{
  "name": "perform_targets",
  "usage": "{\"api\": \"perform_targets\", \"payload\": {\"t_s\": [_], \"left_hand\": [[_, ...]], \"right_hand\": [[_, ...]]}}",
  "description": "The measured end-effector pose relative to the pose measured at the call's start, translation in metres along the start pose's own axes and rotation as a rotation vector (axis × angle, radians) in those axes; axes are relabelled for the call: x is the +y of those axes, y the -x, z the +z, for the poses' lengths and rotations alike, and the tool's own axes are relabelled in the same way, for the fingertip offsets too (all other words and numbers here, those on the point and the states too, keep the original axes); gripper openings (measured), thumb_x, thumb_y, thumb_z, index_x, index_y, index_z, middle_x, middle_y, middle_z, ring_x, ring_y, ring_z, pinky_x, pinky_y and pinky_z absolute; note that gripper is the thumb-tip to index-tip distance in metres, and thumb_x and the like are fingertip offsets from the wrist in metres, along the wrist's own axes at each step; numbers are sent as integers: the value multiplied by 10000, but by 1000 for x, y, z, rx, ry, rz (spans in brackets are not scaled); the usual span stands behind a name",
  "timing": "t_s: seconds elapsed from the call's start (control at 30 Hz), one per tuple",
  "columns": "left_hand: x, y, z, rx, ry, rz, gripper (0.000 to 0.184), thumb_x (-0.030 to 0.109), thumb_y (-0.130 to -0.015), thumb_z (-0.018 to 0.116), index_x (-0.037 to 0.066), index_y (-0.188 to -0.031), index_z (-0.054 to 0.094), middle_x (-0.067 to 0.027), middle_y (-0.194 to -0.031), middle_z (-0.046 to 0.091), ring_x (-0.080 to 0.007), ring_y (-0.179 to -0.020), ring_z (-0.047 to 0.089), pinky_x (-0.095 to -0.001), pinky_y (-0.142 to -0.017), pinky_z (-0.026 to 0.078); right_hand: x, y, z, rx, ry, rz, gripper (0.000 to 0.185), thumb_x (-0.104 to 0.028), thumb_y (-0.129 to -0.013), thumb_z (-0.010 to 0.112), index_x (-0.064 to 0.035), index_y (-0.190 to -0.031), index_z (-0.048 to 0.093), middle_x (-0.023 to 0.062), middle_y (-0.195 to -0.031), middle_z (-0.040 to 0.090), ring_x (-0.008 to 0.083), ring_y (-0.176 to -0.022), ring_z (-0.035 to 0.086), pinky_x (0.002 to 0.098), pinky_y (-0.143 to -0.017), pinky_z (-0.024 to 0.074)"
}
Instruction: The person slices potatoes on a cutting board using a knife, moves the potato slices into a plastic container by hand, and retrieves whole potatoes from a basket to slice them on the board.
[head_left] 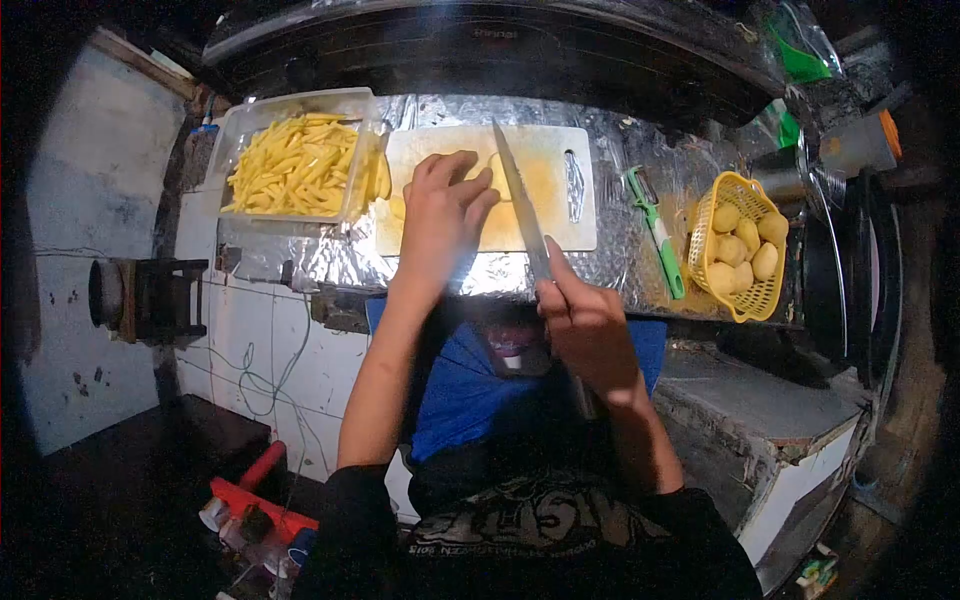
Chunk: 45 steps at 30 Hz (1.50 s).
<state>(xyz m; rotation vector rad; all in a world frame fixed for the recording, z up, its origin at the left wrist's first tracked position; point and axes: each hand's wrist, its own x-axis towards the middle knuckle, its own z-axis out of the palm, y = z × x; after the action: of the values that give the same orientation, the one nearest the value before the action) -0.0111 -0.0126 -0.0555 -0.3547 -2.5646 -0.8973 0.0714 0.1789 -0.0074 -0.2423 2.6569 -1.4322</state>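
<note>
My right hand (580, 310) is closed round the handle end of a long knife (520, 190), its blade pointing away from me over the white cutting board (545, 215). On the left part of the board my left hand (448, 200) has bent fingers beside a yellow potato piece (497, 178), close to the blade. Whether those fingers touch the piece is unclear. More cut pieces (398, 207) lie at the board's left edge, partly behind my left hand. Left of the board, a clear plastic container (228, 150) holds many yellow potato sticks (295, 165).
A green-handled peeler (660, 240) lies right of the board. Beyond it, a yellow basket (702, 240) holds several peeled potatoes (745, 235). Foil (290, 240) covers the counter. A dark appliance (480, 60) runs along the back. A grey metal container (855, 145) stands at the far right.
</note>
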Motion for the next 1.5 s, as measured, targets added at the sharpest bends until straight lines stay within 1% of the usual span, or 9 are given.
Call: {"api": "perform_targets", "payload": {"t_s": [0.27, 0.47, 0.53, 0.73, 1.03, 1.17, 1.27, 1.33, 1.5], "left_hand": [[-5, 1, 3, 8, 66, -57, 222, 163, -790, 751, 40, -975, 758, -115, -1142, 662, -307, -1075, 582, -393, -935, 468], [-5, 1, 3, 34, 40, -47, 217, 170, -786, 752, 42, -961, 760, -114, -1137, 667, -305, -1091, 575, -394, -944, 464], [-6, 2, 4, 33, 37, -50, 214, 171, -787, 750, 43, -959, 759, -114, -1135, 668, -304, -1092, 575, -394, -946, 462], [-6, 3, 3, 13, 44, -33, 214, 182, -792, 745, 50, -959, 760, -112, -1143, 664, -313, -1098, 569, -395, -953, 457], [-11, 3, 3, 32, 58, -45, 224, 183, -796, 742, 60, -982, 762, -113, -1157, 664, -304, -1107, 566, -393, -964, 456], [-11, 4, 5, 46, 61, -39, 223, 176, -796, 741, 54, -981, 760, -115, -1156, 665, -300, -1108, 566, -388, -964, 459], [-12, 5, 6, 50, 63, -40, 220, 169, -793, 741, 50, -977, 759, -116, -1148, 665, -302, -1102, 566, -385, -959, 460], [-13, 3, 6, 45, 68, -43, 218, 165, -791, 740, 48, -974, 759, -117, -1143, 666, -306, -1098, 566, -384, -956, 461], [-9, 3, 4, 36, 50, -17, 195, 149, -793, 733, 39, -953, 755, -123, -1113, 670, -317, -1073, 570, -386, -939, 467]], "right_hand": [[-3, 3, -2, 21, 31, -31, 419, -149, -976, 481, 26, -1355, 508, 204, -631, 559, 264, -574, 654, 375, -581, 513], [-6, 5, 1, -94, 219, -20, 484, -32, -954, 510, -3, -1429, 424, 49, -733, 603, 161, -679, 623, 307, -604, 516], [-9, 5, 4, -44, -23, 56, 450, -145, -967, 484, -8, -1395, 468, 258, -672, 572, 333, -588, 654, 401, -602, 519], [0, -15, 24, -38, 5, -73, 472, -174, -964, 486, 10, -1397, 446, 301, -713, 584, 449, -672, 644, 469, -622, 516], [-45, -36, 1, -37, 103, 154, 449, -149, -950, 497, 42, -1356, 473, 313, -706, 562, 447, -652, 631, 463, -602, 494], [-22, -28, 12, 3, 180, -23, 437, -146, -953, 495, 34, -1351, 484, 311, -721, 575, 440, -684, 647, 447, -619, 506], [-18, -28, 15, -82, 179, -21, 467, -82, -966, 486, 59, -1398, 379, 182, -612, 556, 256, -515, 610, 378, -488, 466], [-16, -29, 21, -14, 138, 1, 432, -140, -956, 495, 31, -1352, 481, 313, -712, 585, 452, -721, 651, 468, -632, 508], [-21, -65, 29, -9, 214, 22, 452, -146, -956, 492, 19, -1376, 459, 325, -726, 593, 464, -743, 649, 477, -643, 508]]}}
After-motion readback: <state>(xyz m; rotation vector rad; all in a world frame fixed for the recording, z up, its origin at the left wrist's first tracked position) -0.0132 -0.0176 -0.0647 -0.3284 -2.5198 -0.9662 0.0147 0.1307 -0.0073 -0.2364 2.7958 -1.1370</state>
